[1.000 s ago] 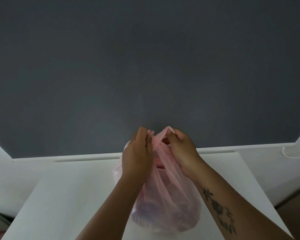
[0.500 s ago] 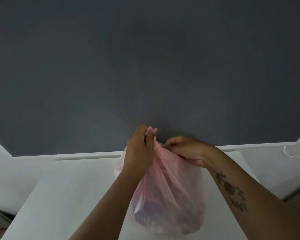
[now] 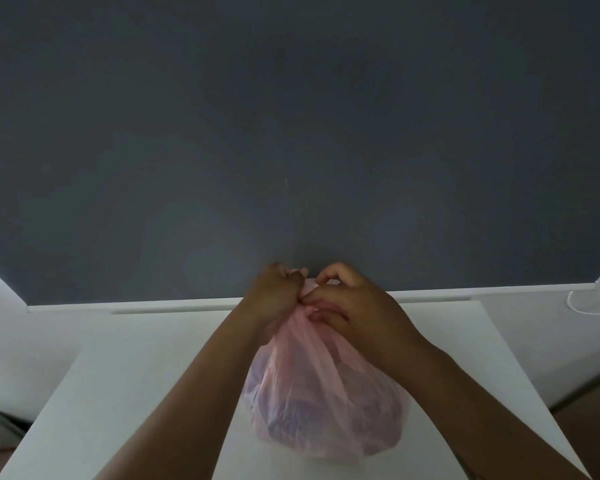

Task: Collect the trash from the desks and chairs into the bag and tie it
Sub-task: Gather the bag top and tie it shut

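A thin pink plastic bag (image 3: 321, 407) bulges with dark contents and rests on the white desk (image 3: 146, 382). Its top is gathered into a twisted neck between both hands. My left hand (image 3: 274, 296) is closed on the bag's gathered top from the left. My right hand (image 3: 350, 306) grips the same neck from the right, fingers curled into the plastic and touching the left hand. What lies inside the bag is blurred by the plastic.
A dark grey wall panel (image 3: 291, 133) rises right behind the desk's far edge. White surfaces flank the desk on both sides, and a coiled white cable (image 3: 582, 301) lies at the far right. A brown floor strip (image 3: 593, 417) shows at the right.
Both hands have come together over the bag's top. The right hand rolled over the neck, its tattooed forearm side turned out of sight, and the loose handles are now bunched tight.
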### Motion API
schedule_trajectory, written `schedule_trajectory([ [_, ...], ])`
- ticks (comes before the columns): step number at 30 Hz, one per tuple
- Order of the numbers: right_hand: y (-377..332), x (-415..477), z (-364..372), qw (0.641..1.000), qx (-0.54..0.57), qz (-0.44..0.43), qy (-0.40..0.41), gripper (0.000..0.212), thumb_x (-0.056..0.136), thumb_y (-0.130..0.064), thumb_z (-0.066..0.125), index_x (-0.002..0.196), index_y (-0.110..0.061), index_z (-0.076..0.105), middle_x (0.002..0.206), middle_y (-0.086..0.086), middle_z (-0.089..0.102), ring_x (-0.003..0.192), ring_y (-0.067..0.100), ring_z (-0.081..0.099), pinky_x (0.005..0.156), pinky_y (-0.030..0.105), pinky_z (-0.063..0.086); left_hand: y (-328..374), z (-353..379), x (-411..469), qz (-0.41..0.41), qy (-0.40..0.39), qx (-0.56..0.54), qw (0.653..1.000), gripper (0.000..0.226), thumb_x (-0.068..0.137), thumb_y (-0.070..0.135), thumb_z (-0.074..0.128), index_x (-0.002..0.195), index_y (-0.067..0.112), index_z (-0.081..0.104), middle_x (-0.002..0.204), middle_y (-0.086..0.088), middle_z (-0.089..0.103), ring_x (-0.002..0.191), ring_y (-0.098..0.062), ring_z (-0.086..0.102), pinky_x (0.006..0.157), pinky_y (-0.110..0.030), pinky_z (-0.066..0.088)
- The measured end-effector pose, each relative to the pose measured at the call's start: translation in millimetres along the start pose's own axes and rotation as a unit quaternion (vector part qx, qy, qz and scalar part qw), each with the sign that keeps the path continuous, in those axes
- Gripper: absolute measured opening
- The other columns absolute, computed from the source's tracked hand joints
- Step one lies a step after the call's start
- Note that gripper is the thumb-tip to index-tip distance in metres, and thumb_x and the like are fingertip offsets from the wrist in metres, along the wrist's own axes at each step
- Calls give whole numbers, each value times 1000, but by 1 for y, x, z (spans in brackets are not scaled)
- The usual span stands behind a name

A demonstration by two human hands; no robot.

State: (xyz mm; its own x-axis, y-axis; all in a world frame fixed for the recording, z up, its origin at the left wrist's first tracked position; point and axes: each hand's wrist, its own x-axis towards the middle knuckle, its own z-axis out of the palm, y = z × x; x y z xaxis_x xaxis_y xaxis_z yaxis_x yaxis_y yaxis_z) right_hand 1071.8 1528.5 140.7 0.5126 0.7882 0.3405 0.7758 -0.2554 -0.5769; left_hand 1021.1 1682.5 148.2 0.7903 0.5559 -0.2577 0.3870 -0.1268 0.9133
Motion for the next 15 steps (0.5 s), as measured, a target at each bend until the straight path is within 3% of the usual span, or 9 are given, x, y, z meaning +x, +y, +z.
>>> schedule_trajectory([
  [3, 0, 3, 2, 999, 27, 1, 38, 5, 90, -31, 63, 89, -28, 67, 102, -20, 52, 88, 4, 56, 74, 34, 51, 0, -1, -2, 3, 0, -19, 1000, 26, 97, 33, 54, 85, 10, 54, 81, -14, 53, 77, -26, 53, 74, -42, 46],
  [6, 1, 2, 3, 972, 210, 86, 58, 9, 92, -21, 64, 85, -22, 69, 101, -20, 62, 93, 0, 61, 81, 21, 50, -3, -1, -6, -7, 22, -60, 998, 25, 98, 33, 55, 83, 13, 52, 78, -15, 57, 70, -25, 55, 66, -39, 47],
  [9, 3, -3, 6, 876, 435, 198, 65, 15, 97, -28, 58, 85, -20, 64, 115, -19, 69, 102, 6, 68, 87, 35, 55, -5, 3, -11, 7, 37, -136, 990, 25, 100, 30, 54, 82, 12, 51, 83, -21, 67, 74, -34, 66, 68, -47, 55],
  [11, 4, -4, 8, 824, 518, 222, 65, 18, 99, -30, 53, 87, -20, 62, 116, -9, 72, 103, 18, 70, 80, 36, 59, -8, 7, -14, 47, 103, -70, 991, 28, 100, 34, 51, 81, 13, 52, 79, -13, 65, 75, -30, 62, 68, -40, 52],
  [13, 1, -1, 7, 788, 564, 237, 73, 19, 99, -32, 53, 88, -21, 64, 114, -4, 73, 102, 20, 71, 72, 30, 59, -12, 10, -17, 86, 181, 9, 980, 30, 101, 37, 48, 80, 16, 51, 72, -1, 58, 68, -19, 56, 58, -29, 44],
  [15, -1, 4, 6, 738, 628, 232, 80, 19, 99, -28, 53, 85, -20, 63, 112, 4, 73, 102, 24, 71, 72, 33, 58, -16, 9, -20, 106, 232, 26, 967, 30, 101, 36, 47, 76, 20, 47, 68, 3, 55, 63, -12, 51, 53, -25, 35],
])
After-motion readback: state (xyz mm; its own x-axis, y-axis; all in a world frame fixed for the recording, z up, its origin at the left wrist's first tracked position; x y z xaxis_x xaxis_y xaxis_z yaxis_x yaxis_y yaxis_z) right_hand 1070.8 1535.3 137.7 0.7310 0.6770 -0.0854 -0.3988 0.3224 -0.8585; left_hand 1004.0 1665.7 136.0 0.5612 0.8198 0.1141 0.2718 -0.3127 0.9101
